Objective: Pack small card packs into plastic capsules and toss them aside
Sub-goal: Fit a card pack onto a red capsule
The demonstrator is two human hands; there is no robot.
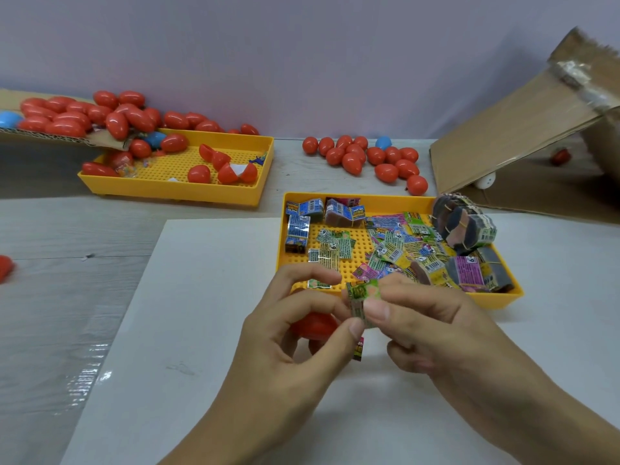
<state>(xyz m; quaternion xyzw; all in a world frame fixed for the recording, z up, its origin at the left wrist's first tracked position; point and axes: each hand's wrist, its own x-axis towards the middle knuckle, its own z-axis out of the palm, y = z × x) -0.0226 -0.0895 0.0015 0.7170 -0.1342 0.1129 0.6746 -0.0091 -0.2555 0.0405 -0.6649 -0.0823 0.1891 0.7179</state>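
While I scan from the left edge of the frame, I see a lone red plastic piece [5,267] cut off by the border, then in the upper left a flat cardboard flap [50,134] heaped with red egg-shaped plastic capsules [72,117] and a blue one or two. Just right of it sits a yellow perforated plastic tray [235,193] holding whole and split red capsule halves [218,159].

Lower centre, over a white sheet of board [208,297], the left hand [295,347] curls its fingers and pinches the lower edge of a small green printed card pack [362,298] between thumb and forefinger. A red plastic capsule [315,325] shows behind that hand; I cannot tell whether the palm grips it or it lies on the sheet. The right hand [446,333] pinches the same pack from the other side with its thumb on top. A small pink-and-yellow pack [358,350] shows just below the thumbs.

Behind the hands, a second yellow perforated tray [503,297] holds loose coloured card packs [396,243] and rubber-banded bundles [464,224]. In the upper centre-right lies a cluster of closed red capsules [365,156], and at far right a tipped brown cardboard box [523,142].
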